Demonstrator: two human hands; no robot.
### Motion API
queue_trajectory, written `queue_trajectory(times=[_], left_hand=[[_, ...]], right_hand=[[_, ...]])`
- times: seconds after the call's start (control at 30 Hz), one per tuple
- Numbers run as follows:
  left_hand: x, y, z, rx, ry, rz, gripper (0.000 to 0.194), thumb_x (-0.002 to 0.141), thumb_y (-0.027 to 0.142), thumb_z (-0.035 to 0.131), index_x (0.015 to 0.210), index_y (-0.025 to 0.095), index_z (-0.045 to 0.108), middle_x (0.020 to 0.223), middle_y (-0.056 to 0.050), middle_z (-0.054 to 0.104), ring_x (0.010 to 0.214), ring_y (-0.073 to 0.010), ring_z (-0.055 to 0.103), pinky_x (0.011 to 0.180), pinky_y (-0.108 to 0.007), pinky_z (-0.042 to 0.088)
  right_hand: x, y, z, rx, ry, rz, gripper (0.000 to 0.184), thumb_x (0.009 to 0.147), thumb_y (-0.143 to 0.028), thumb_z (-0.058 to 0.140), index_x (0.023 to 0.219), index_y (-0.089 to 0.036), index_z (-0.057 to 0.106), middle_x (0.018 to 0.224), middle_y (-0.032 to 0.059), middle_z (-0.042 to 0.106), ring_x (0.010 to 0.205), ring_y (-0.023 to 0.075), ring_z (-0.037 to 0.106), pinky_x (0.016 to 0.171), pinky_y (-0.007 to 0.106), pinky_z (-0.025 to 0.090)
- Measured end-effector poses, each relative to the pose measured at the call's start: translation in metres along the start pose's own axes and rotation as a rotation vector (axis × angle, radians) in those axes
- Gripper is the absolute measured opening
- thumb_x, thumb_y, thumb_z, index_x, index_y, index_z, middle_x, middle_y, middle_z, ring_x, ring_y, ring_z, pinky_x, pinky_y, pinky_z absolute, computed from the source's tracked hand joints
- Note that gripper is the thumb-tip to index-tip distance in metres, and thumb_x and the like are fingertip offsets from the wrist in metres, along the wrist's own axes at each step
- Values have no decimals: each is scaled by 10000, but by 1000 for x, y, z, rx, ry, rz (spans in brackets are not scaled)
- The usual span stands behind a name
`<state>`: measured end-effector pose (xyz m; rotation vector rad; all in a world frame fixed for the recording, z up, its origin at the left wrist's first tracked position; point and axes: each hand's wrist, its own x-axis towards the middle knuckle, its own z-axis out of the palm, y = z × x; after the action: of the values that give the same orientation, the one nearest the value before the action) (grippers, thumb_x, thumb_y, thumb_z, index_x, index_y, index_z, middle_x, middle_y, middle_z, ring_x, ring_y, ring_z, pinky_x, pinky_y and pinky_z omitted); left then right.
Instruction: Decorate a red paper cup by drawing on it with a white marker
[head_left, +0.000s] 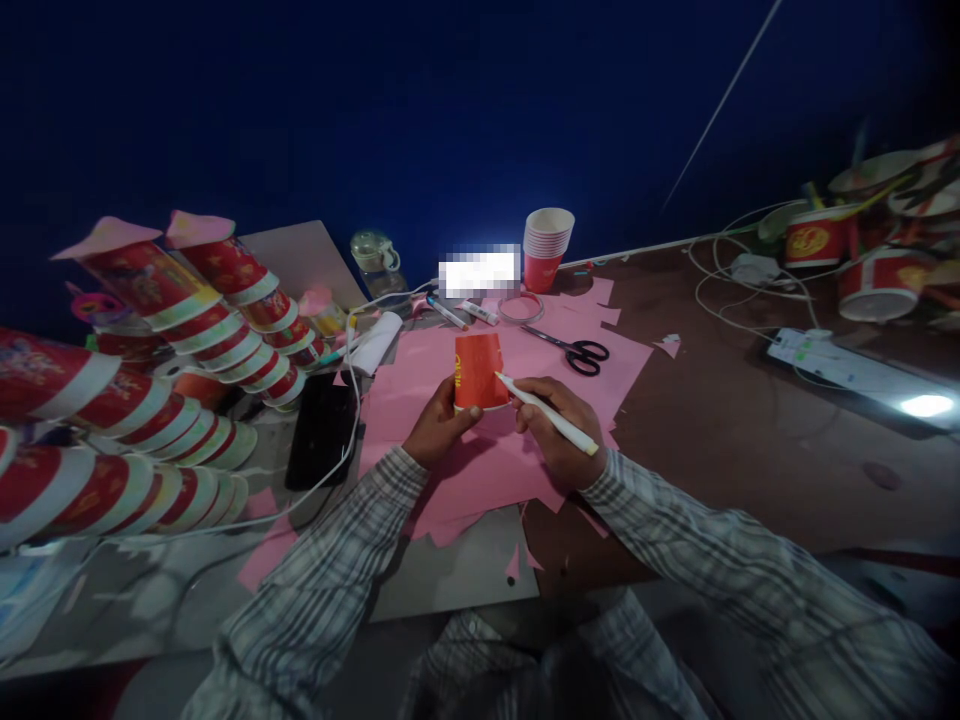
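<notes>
A red paper cup [478, 365] with yellow lettering is held upside down, its rim low, by my left hand [442, 420] from the left side. In my right hand [561, 425] is a white marker pen [555, 415], its tip at the right side of the cup, touching or very close to it. Both hands are above pink paper sheets [420, 480] on the table. Black-handled scissors [585, 355] lie on the paper beyond my right hand. A roll of tape [521, 307] and a blue-capped marker [448, 312] are farther back.
Rows of stacked red cups [225, 330], two with pink cone tops, fill the left. A black phone [321, 430] and white cable lie left of the paper. Nested cups [548, 250] stand at the back. On the right are a lit power bank-like device [847, 375] and more red cups [879, 285].
</notes>
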<state>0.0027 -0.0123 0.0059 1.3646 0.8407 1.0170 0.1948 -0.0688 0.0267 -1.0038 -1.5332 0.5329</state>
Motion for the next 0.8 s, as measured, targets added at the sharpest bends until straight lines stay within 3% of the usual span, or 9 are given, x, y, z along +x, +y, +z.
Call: queue_trajectory(times=[0.8], left_hand=[[0,2,1,16,12,-21,691,667,609,824,1185,197,625,1229,-99,656,1205,-296,560,1095,-459,409]], right_hand=[[-1,0,1,26,-26,11,249,975,-370,550,1117,-200,663,918,74,731,792,182,707,708,332,598]])
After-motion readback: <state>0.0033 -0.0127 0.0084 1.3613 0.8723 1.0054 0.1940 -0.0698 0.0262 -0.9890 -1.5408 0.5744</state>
